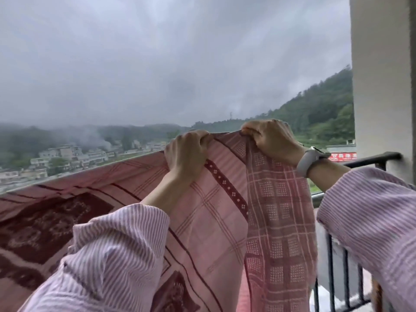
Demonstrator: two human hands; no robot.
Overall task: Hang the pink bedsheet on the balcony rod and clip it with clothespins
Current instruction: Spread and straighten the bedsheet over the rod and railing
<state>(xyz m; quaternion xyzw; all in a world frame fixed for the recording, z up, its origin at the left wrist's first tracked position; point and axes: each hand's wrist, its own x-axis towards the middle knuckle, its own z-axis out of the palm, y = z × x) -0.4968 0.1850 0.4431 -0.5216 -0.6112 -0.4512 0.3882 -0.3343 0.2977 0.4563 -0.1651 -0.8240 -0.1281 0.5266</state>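
**Both hands pinch the sheet's top edge**

Our left hand and right hand each grip the pink bedsheet at its raised edge, stretching it flat; it probably drapes the rod, hidden beneath, left of the railing.

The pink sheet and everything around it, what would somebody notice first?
First the big pink bedsheet, filling the lower middle and stretching left. The left hand and right hand grip its top edge in the centre, a pale watch on the right wrist. Behind lie grey clouds, a green hillside at right and the dark balcony railing.
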